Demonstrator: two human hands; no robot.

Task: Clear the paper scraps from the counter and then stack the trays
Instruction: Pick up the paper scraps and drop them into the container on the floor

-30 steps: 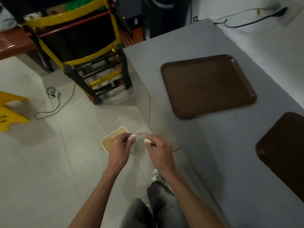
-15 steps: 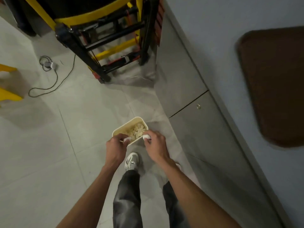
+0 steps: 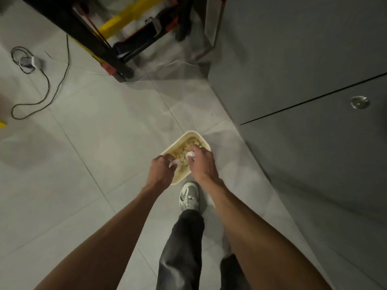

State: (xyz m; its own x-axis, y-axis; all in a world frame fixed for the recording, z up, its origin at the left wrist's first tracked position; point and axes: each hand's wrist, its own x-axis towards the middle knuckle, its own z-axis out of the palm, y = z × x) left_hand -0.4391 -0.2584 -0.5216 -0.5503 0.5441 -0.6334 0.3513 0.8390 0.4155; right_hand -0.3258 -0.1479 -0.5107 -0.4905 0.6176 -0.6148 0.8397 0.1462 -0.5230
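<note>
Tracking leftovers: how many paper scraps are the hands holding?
2: a white scrap pinched in the left hand, a second scrap in the right hand, both over the cream bin. More may be hidden inside curled fingers.

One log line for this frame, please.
step: disposal | left hand: holds left scrap | right hand: holds right scrap | both over floor bin | trays: not in view

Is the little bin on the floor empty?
No, the bin has a heap of crumpled paper scraps inside it.
</note>
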